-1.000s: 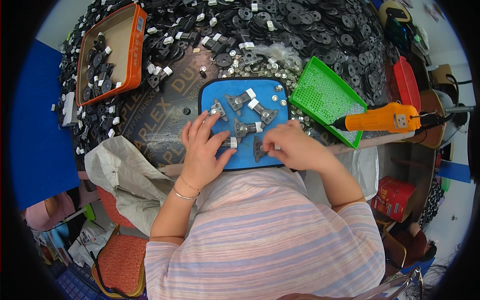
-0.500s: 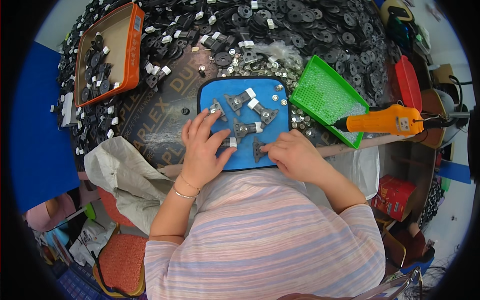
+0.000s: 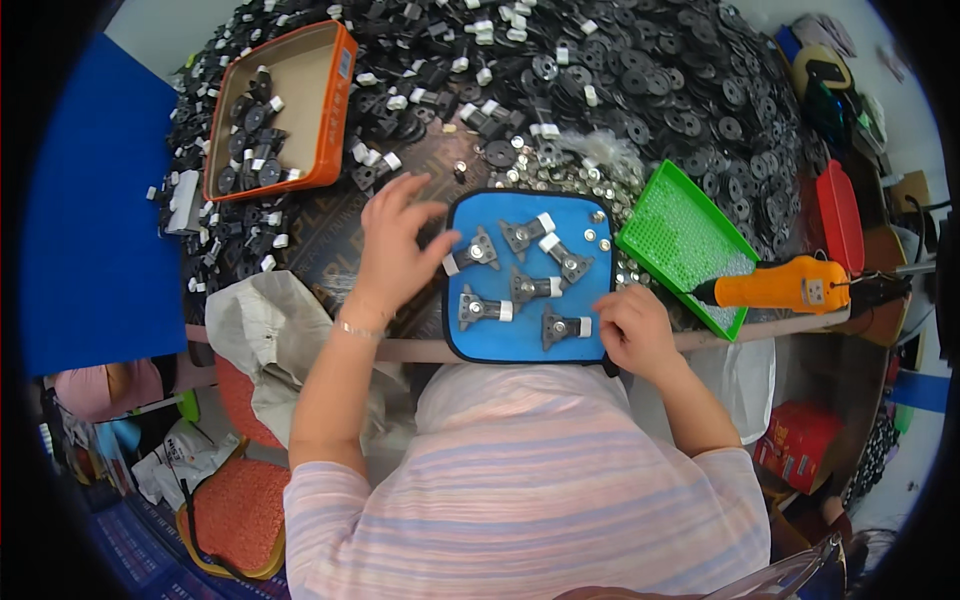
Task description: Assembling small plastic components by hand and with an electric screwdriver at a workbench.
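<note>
Black discs and white-tipped parts covered the far side of your table (image 3: 330, 225), with an orange tray (image 3: 325, 110) of them at the left and a green tray (image 3: 680, 235) at the right. Before you lay the blue mat (image 3: 525, 345) with five grey brackets (image 3: 528, 288) spread across it, a few small silver washers (image 3: 590, 238) beside them. Your left hand (image 3: 395, 250) hovered over the mat's left edge, fingers spread wide and holding nothing, just short of the nearest bracket (image 3: 475, 250). Your right hand (image 3: 632, 330) rested curled at the mat's lower right corner — whether it held anything I could not tell. The orange power screwdriver (image 3: 775, 287) lay apart to the right. To do this well, I judged you needed to pinch each bracket by its white end and keep them all facing one way — no overlaps.
</note>
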{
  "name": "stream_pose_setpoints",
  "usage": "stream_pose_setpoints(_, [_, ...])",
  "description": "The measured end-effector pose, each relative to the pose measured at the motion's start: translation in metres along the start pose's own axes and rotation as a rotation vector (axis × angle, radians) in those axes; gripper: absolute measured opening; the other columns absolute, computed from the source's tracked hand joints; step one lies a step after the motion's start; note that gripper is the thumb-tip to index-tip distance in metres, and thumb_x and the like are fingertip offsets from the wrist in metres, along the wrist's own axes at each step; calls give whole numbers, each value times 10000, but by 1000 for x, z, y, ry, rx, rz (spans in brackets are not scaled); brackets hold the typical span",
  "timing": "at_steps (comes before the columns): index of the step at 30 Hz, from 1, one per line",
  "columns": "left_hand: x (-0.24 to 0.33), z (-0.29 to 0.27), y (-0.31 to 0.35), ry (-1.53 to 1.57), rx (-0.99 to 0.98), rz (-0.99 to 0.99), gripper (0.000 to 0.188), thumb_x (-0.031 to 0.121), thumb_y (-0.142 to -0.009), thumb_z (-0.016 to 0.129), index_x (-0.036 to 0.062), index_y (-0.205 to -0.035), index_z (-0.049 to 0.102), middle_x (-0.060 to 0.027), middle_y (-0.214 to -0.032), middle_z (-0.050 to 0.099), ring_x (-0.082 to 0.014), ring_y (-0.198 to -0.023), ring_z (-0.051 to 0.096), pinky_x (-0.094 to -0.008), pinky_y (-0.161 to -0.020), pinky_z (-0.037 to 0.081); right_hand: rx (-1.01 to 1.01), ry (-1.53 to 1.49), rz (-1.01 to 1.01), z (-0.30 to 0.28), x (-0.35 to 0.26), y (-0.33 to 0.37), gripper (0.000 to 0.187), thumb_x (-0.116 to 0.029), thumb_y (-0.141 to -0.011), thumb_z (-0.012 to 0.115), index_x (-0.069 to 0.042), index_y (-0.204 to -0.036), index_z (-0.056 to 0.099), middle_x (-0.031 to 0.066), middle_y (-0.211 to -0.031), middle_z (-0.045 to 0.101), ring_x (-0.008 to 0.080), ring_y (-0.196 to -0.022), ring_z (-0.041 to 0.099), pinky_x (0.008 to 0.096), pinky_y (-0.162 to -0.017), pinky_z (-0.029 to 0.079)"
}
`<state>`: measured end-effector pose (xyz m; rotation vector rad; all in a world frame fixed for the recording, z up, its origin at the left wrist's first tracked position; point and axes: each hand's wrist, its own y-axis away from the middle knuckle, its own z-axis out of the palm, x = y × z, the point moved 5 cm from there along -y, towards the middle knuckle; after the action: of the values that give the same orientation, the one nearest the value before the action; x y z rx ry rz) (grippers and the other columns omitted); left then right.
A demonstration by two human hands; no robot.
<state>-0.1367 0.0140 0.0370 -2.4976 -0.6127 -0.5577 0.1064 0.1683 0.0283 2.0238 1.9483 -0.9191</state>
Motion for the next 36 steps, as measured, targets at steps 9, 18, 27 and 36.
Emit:
stream_pose_setpoints(9, [-8,65,-74,58,-160,13,222,123,-709,713,37,-908,663,-123,-993,616,-322,-977,566,-395,-833,471,396,122,-121,3,9,22,218,19,-596,654,-94,-761,568,53,-873,644,251,-717,595,352,-630,477])
stream_pose_setpoints(18, [6,73,-84,84,-57,102,41,47,-740,644,27,-775,648,-79,-939,617,-304,-901,569,-393,-786,474,435,71,-79,3,15,24,214,25,-603,651,-100,-760,576,48,-861,650,252,-726,601,351,-628,488])
stream_pose_setpoints(27, [58,38,-25,331,-100,153,165,-12,-721,702,51,-871,669,-87,-1026,633,-261,-909,619,-327,-781,507,384,-262,185,-12,7,-31,217,-30,-721,709,-65,-922,634,94,-926,643,277,-837,607,363,-748,493])
stream_pose_setpoints(36, [70,24,-6,346,-70,277,182,1,-687,682,93,-844,674,-93,-983,592,-281,-908,569,-362,-734,484,202,-460,227,-11,11,-61,338,-18,-769,677,-53,-1099,613,81,-1043,611,170,-842,606,252,-710,488])
